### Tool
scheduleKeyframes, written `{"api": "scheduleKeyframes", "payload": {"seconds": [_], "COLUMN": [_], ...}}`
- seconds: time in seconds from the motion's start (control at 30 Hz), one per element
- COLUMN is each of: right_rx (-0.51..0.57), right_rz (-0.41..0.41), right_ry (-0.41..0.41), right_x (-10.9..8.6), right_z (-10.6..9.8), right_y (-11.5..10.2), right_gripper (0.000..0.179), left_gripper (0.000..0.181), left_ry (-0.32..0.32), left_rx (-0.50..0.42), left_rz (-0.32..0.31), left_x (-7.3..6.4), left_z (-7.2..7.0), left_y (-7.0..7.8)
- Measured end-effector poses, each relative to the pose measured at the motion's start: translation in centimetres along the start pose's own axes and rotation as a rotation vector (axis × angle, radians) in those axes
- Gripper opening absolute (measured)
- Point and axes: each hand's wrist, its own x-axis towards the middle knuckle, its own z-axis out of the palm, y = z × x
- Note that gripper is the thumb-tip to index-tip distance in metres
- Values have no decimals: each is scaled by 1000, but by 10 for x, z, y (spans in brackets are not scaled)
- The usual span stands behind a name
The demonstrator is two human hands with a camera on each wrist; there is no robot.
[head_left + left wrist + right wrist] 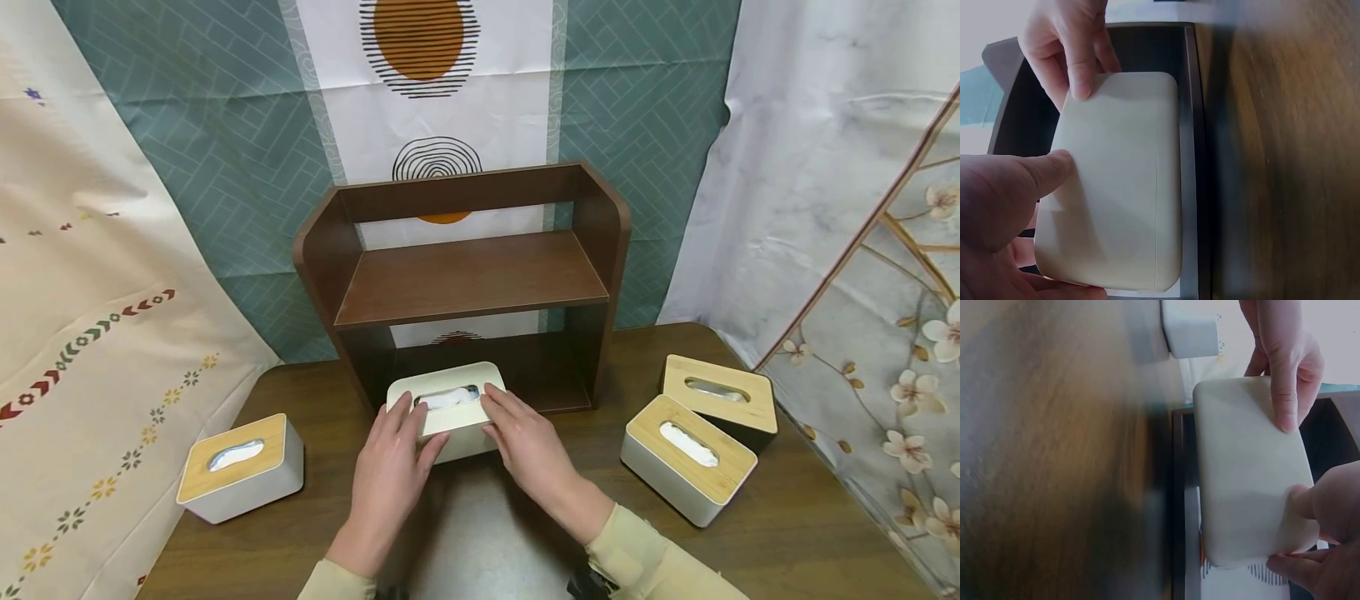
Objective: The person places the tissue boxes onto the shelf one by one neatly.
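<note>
A cream tissue box [467,443] with a cream lid is held between both hands, in front of the shelf's lower compartment. White tissue shows in the oval slot on its top. My left hand [387,473] grips the box's left end, thumb on the front face and fingers over the top and side. On the other end, my right hand [538,452] holds it in a similar way. Both wrist views show the smooth front of the tissue box [1113,178] with a thumb pressed on it near each end. Whether its underside touches anything cannot be told.
A dark brown two-tier shelf [472,279] stands at the back of the wooden table [337,546]. One wood-lidded tissue box [258,492] sits at left. At right, a white wood-lidded box [667,479] stands against a black one [761,442]. Patterned cloths hang behind and beside the table.
</note>
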Motion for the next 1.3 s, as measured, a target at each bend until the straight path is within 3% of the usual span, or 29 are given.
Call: {"api": "scheduleKeyframes", "payload": {"seconds": [0.67,1.3], "right_rx": [25,18], "right_rz": [16,47], "right_ry": [16,15], "right_x": [30,42], "right_z": [17,37], "right_y": [22,33], "right_gripper": [42,38], "left_gripper": [54,52], "left_ry": [-27,-74], "left_rx": [-84,-120], "left_rz": [14,16], "left_x": [36,50], "left_z": [23,43], "left_y": [-28,-51]}}
